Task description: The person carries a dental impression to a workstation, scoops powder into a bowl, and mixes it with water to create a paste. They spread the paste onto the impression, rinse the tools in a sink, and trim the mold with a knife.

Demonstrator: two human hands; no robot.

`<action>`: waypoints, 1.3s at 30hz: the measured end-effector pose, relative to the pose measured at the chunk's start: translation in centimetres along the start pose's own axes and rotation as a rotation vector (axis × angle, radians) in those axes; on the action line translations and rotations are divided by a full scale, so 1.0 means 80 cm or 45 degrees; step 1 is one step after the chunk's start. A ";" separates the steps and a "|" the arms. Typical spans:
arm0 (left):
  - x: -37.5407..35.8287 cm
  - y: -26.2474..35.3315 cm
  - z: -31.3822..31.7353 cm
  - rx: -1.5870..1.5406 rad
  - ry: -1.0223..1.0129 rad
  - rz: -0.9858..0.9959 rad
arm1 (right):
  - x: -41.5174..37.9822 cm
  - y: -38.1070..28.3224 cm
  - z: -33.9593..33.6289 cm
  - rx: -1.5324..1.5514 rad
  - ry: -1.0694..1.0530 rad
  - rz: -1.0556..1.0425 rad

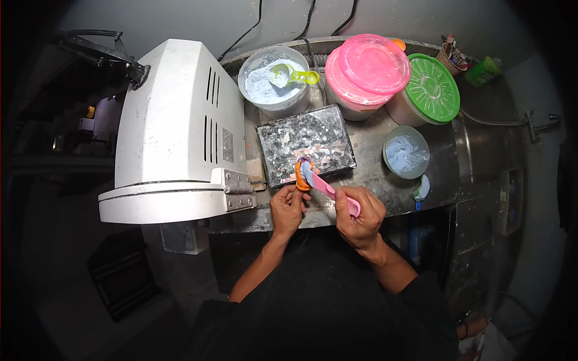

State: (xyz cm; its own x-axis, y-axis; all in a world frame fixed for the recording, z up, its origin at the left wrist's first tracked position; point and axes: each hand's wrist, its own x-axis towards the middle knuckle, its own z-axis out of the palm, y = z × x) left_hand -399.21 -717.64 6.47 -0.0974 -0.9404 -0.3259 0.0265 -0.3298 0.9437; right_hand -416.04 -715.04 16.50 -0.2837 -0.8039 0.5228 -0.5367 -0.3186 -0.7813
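My left hand (288, 210) is closed on a small orange piece (300, 182), held upright at the front edge of a speckled block (306, 141). In my right hand (361, 218) is a pink spatula (325, 189), whose tip touches the pale blue paste (307, 172) in the orange piece. To the right stands a bowl (406, 152) of the same pale blue paste. Below that bowl lies a smeared tool (422, 189) with a blue end.
A large white machine (174, 114) stands at the left. Behind the block are a tub (274, 107) of pale powder with a green scoop (304, 77), pink-lidded tubs (373, 63) and a green-lidded tub (432, 88). A person's hand (475, 327) shows at the lower right.
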 end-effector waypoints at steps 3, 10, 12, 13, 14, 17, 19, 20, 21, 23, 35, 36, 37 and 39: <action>0.001 -0.003 0.000 -0.004 0.001 0.011 | 0.000 -0.001 -0.005 -0.027 -0.032 -0.042; 0.002 -0.010 -0.001 -0.021 -0.007 0.025 | 0.003 0.010 -0.045 -0.010 0.158 0.089; 0.002 -0.012 0.001 -0.044 -0.002 0.025 | 0.006 0.025 -0.056 -0.030 0.319 0.157; 0.001 -0.013 0.001 -0.048 0.001 0.030 | 0.006 0.034 -0.062 -0.040 0.399 0.191; 0.001 -0.013 0.003 -0.052 0.004 0.035 | 0.003 0.044 -0.070 -0.035 0.455 0.273; 0.001 -0.016 0.005 -0.053 0.012 0.062 | 0.003 0.068 -0.096 -0.068 0.575 0.429; 0.001 -0.017 0.007 -0.068 0.013 0.065 | 0.007 0.077 -0.111 -0.174 0.605 0.443; 0.001 -0.018 0.007 -0.085 0.010 0.057 | 0.008 0.083 -0.117 -0.191 0.629 0.445; 0.001 -0.019 0.008 -0.103 0.008 0.050 | 0.007 0.091 -0.122 -0.209 0.652 0.448; 0.002 -0.023 0.009 -0.165 -0.015 0.037 | 0.006 0.099 -0.129 -0.229 0.674 0.470; 0.002 -0.022 0.013 -0.532 -0.125 -0.109 | 0.004 0.131 -0.150 -0.362 0.341 0.440; 0.002 -0.021 0.012 -0.569 -0.141 -0.128 | 0.008 0.131 -0.150 -0.423 0.290 0.402; 0.002 -0.021 0.012 -0.639 -0.156 -0.165 | 0.011 0.131 -0.150 -0.484 0.239 0.364; 0.003 -0.020 0.009 -0.777 -0.185 -0.236 | 0.009 0.140 -0.151 -0.589 0.131 0.417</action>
State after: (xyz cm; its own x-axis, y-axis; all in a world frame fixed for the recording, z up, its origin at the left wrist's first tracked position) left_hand -400.01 -717.27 4.95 -0.2871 -0.8568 -0.4283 0.5521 -0.5134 0.6569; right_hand -431.90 -713.13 12.27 -0.5569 -0.7634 0.3273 -0.6933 0.2101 -0.6894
